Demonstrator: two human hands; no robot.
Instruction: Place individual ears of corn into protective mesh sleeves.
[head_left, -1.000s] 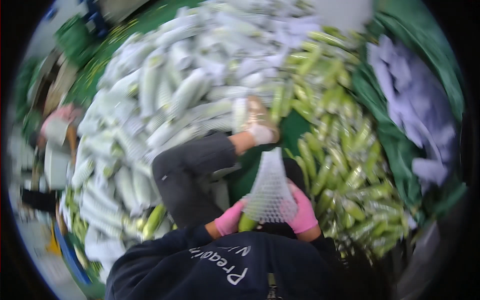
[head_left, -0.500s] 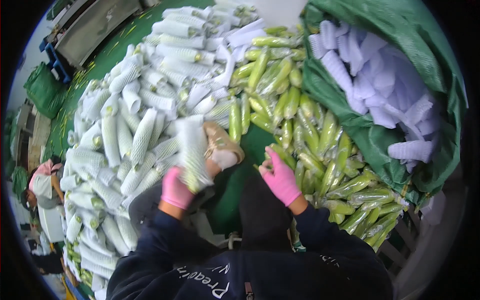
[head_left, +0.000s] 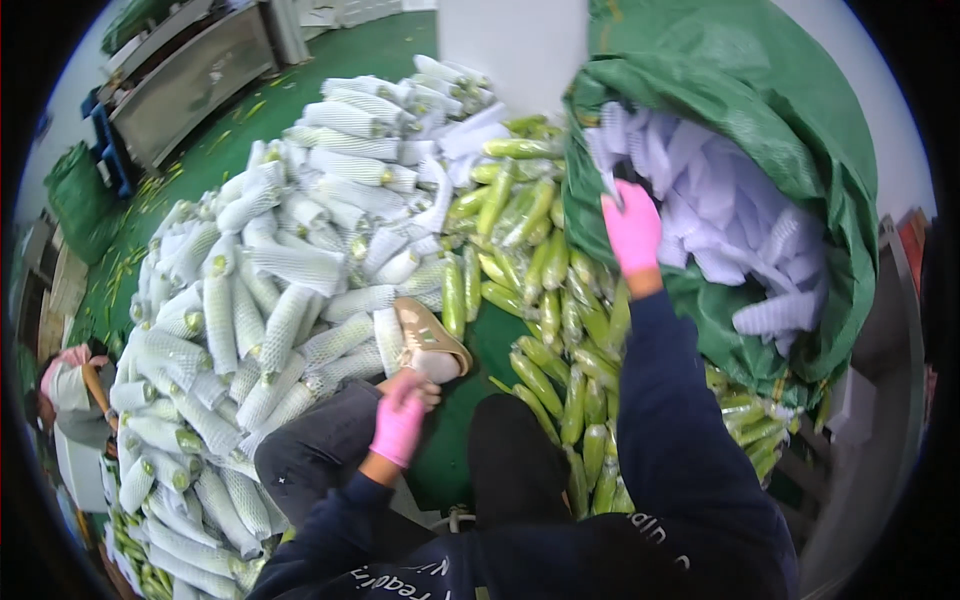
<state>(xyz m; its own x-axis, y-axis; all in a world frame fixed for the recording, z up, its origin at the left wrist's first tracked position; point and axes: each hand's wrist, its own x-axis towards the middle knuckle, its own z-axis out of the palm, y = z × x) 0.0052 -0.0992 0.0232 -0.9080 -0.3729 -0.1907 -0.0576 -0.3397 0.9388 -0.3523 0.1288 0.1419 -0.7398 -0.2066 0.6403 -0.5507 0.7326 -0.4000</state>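
My right hand [head_left: 630,228], in a pink glove, reaches into the mouth of a green sack [head_left: 800,90] at the right, pinching a white foam net sleeve [head_left: 610,165] among many others [head_left: 700,220]. Near my shoe [head_left: 430,335], my left hand [head_left: 398,425], also pink-gloved, has its fingers drawn together with nothing visible in them. Ears of corn in clear wrap [head_left: 540,380] lie heaped below the sack. A large pile of ears in white net sleeves [head_left: 230,320] spreads out to my left.
A metal counter [head_left: 195,90] and another green sack [head_left: 80,205] stand at the far left. A person [head_left: 75,395] is bent over at the left edge. A pale pillar [head_left: 510,50] rises behind the piles. Scattered green scraps dot the green floor [head_left: 340,55].
My right hand has moved up into the sack. The netted ear that my left hand held is out of it; that hand is lower. The whole view has shifted.
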